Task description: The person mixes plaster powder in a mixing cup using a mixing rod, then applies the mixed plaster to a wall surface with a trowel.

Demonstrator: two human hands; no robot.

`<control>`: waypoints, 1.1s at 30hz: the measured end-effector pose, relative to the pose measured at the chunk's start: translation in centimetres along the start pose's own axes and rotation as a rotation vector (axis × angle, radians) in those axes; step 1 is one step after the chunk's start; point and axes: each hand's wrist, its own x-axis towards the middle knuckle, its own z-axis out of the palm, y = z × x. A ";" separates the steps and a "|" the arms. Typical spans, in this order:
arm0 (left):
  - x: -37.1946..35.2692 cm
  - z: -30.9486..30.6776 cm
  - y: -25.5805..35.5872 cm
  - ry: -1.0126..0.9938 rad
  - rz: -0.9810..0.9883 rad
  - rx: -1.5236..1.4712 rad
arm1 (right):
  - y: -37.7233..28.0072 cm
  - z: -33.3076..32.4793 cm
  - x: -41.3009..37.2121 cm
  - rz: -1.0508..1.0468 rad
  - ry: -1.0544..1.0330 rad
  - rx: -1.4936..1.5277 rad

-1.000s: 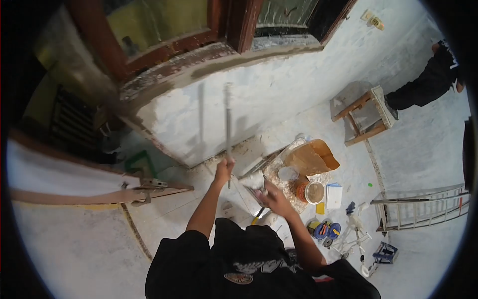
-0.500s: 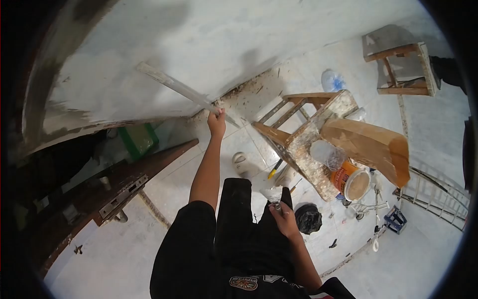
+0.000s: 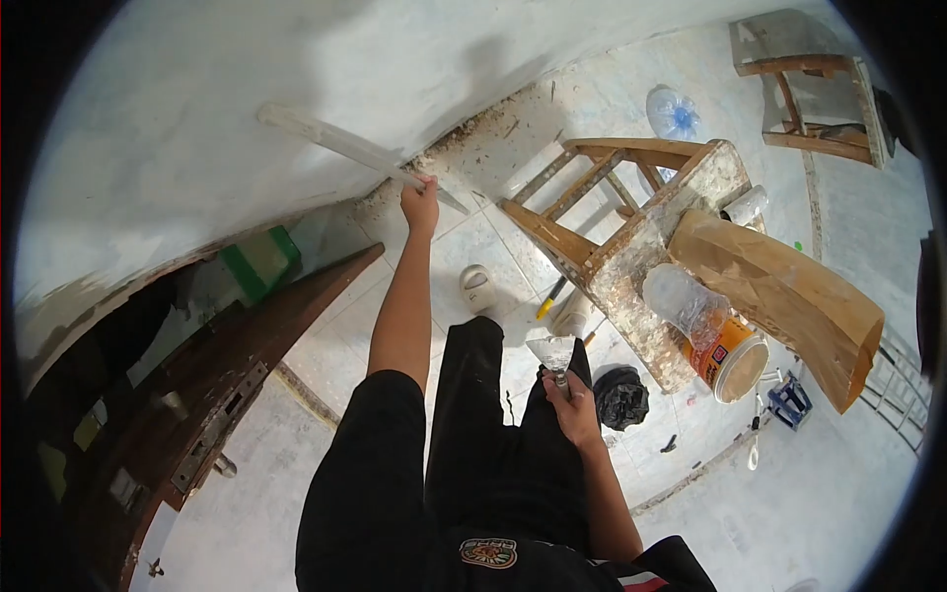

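My left hand (image 3: 420, 205) is stretched out in front, its fingers wrapped round a long, pale straightedge (image 3: 340, 145). The bar slants across the white plastered wall (image 3: 197, 168), its far end overlapping the wall in this view and its near end reaching over the floor. Low in front of my right thigh, my right hand (image 3: 574, 412) grips a putty knife (image 3: 554, 355) by its handle. The knife's wide blade points away from me and carries whitish material.
A splattered wooden step stool (image 3: 631, 340) stands to the right, bearing a brown paper bag (image 3: 779, 286) and an orange-labelled tub (image 3: 728, 360). A black plastic bag (image 3: 619, 398) lies near my right leg. On the left is a dark wooden door (image 3: 227, 385) with a metal lock plate.
The view has shifted, so the stool and tub appear larger and farther right. My left hand and the straightedge sit slightly higher in view. Both hands keep their grips.
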 end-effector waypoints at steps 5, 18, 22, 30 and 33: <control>0.0 0.4 0.3 0.078 -0.006 0.043 | 0.8 -0.4 0.0 0.053 -0.074 -0.060; -0.7 -2.4 4.8 0.049 -0.036 -0.013 | -0.3 0.5 0.1 -0.009 -0.070 -0.046; -2.2 -3.5 6.0 0.026 -0.062 -0.074 | 0.0 0.7 -0.3 -0.011 -0.065 -0.003; -3.8 -5.2 10.6 0.033 0.213 -0.261 | 0.4 0.5 0.0 0.042 -0.132 0.095; -3.5 -6.4 10.1 0.002 0.297 -0.085 | -1.6 1.3 1.8 -0.085 -0.163 -0.039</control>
